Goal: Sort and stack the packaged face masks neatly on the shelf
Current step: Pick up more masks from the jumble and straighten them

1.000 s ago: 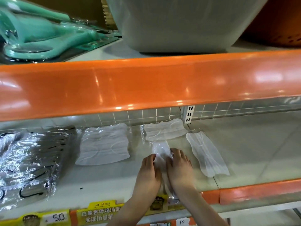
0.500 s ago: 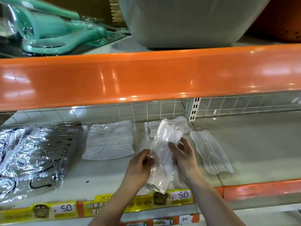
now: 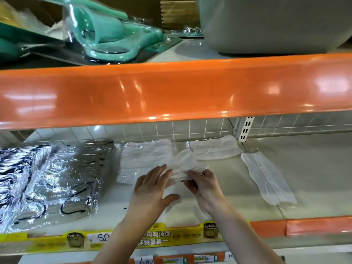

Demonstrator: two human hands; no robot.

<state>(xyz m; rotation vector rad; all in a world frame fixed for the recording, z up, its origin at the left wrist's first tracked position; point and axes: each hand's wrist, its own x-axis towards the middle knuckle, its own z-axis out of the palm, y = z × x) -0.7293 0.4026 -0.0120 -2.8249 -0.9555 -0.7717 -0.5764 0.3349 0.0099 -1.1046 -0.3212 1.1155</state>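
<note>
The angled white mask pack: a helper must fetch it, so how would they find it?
Look at the lower shelf under the orange beam. Right of the slotted white upright lies one white mask pack. Unlike the other white packs, it lies alone, slanted toward the front edge, and neither hand touches it.

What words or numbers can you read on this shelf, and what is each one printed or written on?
"5.0": handwritten white price tag on the yellow shelf strip.
"母鸡汤面": yellow shelf strip, upper line.
"销量第一": same strip, lower line; its first character is blurred.
Handwritten tags on the bottom rail: cut off and blurred, unreadable.
</note>
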